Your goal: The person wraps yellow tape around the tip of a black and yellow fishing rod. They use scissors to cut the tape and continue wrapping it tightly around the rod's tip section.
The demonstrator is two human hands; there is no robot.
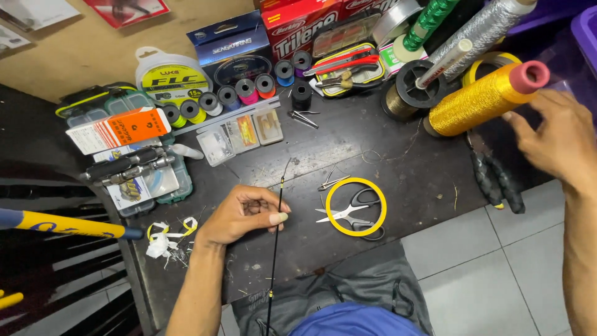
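Observation:
My left hand (244, 213) pinches a thin black rod (277, 239) with small gold bands, which runs from my lap up over the dark worktable (373, 168). My right hand (556, 140) reaches at the far right and touches the pink end of a large spool of gold thread (482, 99) lying on its side. Just right of the rod lie black-handled scissors (354, 213) inside a yellow ring (356, 206). A small metal clip (333, 182) rests above them.
Several small coloured thread spools (242, 90) line the back, beside boxes of fishing line (298, 25), small clear cases (242, 134) and tackle boxes (134, 149). Silver and green spools (479, 28) stand at back right. Black-handled pliers (497, 177) lie at the table's right edge. A yellow-and-blue rod (62, 225) pokes in from the left.

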